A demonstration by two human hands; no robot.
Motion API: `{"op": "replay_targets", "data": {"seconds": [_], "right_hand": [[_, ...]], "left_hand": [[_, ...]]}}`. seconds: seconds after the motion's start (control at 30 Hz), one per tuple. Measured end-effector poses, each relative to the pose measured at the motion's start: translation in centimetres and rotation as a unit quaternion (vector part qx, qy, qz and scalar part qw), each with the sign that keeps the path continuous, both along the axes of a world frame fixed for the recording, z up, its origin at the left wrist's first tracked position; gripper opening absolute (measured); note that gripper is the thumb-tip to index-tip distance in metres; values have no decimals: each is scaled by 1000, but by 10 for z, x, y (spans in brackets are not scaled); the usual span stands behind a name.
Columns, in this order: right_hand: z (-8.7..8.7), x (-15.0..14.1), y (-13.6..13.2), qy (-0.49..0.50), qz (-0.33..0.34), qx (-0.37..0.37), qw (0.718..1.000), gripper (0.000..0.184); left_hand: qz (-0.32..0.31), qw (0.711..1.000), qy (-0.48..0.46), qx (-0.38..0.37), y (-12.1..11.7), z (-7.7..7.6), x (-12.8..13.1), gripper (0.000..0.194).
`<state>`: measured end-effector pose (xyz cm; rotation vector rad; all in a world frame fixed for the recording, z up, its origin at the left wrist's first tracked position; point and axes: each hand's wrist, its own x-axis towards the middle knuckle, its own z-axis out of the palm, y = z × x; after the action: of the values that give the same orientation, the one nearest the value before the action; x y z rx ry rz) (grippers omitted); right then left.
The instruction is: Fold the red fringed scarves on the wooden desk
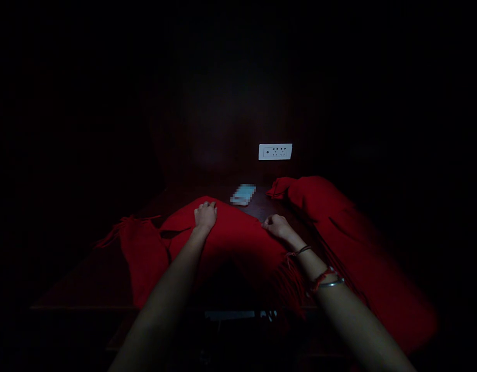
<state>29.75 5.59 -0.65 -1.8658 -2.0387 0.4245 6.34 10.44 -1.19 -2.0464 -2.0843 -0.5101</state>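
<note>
A red fringed scarf (238, 243) lies spread over a dark wooden table (87, 279) in a very dim room. My left hand (205, 214) rests on the scarf's far edge with the fingers curled down into the cloth. My right hand (275, 226) sits at the scarf's right edge, fingers bent and pinching the fabric. Bracelets circle my right wrist. More red cloth (331, 217) runs from the back right of the table down off the right side. A bunched red end (141, 248) lies to the left.
A small pale blue-white object (243, 195), blurred, lies on the table behind the scarf. A white wall socket (275, 151) is set in the dark back panel. The table's front edge (107, 307) runs below my forearms. Everything beyond is black.
</note>
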Motion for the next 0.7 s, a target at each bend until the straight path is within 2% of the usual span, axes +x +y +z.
{"op": "replay_targets", "data": {"seconds": [0.1,0.17,0.27,0.37,0.5,0.63,0.7], "right_hand": [[-3,-3,-1,-37,-13,4,999,19],[-2,-5,-3,-58,-24,15,998,24],[0,-5,-6,-88,-35,70,993,27],[-1,-4,-6,-127,-33,84,988,26],[-5,-5,-6,-145,-25,62,987,24],[-2,-3,-10,-113,-16,108,988,20],[3,-1,-10,-92,-8,137,986,20]], "left_hand": [[-24,999,12,40,-6,-2,2,38],[-66,997,19,43,-7,-1,1,41],[-124,991,18,-39,-4,-3,-3,47],[-138,986,3,-89,-2,-7,-10,51],[-155,988,2,-22,-8,-4,-17,48],[-189,979,2,76,-21,9,-11,42],[-215,972,7,93,-26,13,-5,40]]}}
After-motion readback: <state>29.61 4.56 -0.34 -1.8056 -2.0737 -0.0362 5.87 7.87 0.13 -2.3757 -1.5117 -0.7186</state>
